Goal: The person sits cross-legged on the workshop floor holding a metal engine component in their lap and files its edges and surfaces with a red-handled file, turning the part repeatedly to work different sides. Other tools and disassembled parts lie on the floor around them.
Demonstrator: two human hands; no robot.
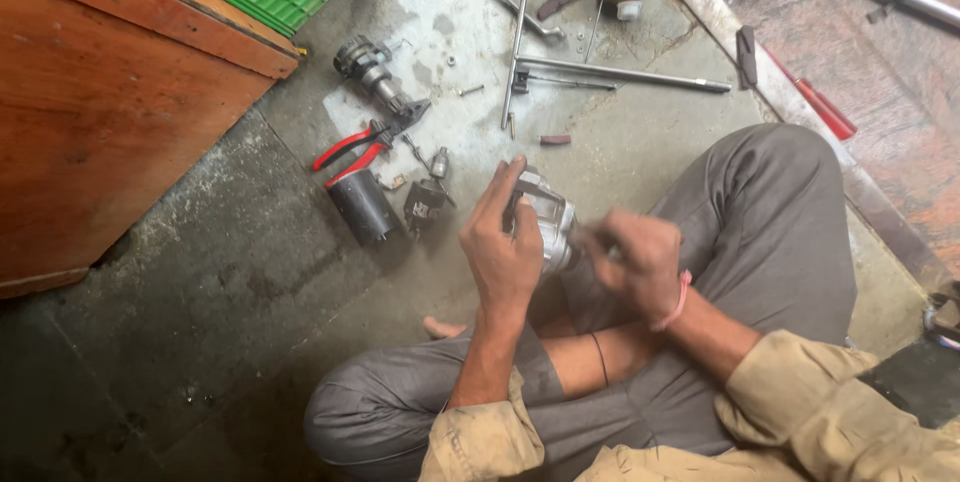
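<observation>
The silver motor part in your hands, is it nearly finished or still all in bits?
Still in bits. Done: the dark cylinder and armature already lie apart on the floor. In hand: the left hand holds the silver housing while the right hand, blurred, works at it. Left: loose screws lie scattered.

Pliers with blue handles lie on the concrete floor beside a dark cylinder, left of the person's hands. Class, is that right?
Not quite. The head view shows the pliers have red handles, not blue. They do lie on the concrete floor beside the dark cylinder, left of the hands.
</observation>
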